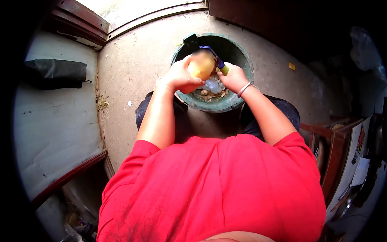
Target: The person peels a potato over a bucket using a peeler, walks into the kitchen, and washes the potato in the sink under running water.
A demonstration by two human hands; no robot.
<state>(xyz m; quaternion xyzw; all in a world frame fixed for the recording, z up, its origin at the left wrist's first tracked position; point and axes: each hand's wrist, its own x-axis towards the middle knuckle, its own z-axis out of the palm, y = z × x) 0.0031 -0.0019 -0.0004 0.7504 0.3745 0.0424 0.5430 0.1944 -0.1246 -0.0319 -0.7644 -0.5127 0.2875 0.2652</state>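
Note:
My left hand [180, 75] is closed around a round, pale yellow fruit or vegetable [202, 66]; its exact kind is unclear, and its top is blurred. In my right hand [234, 77] is a peeler [220, 64] with a blue head and a yellow-green grip. The peeler's head is close against the right side of the round piece; whether the blade touches it cannot be made out. Both hands are above a green bucket [213, 107], with scraps [207, 96] and a crumpled clear plastic bag [213, 86] inside.
The bucket stands on a concrete floor [121, 76] between my knees. A pale panel with a black roll-like object [60, 72] is at the left. A doorway sill [157, 18] lies ahead. A wooden rack [336, 149] stands at the right, and a small yellow packet [291, 66] lies on the floor.

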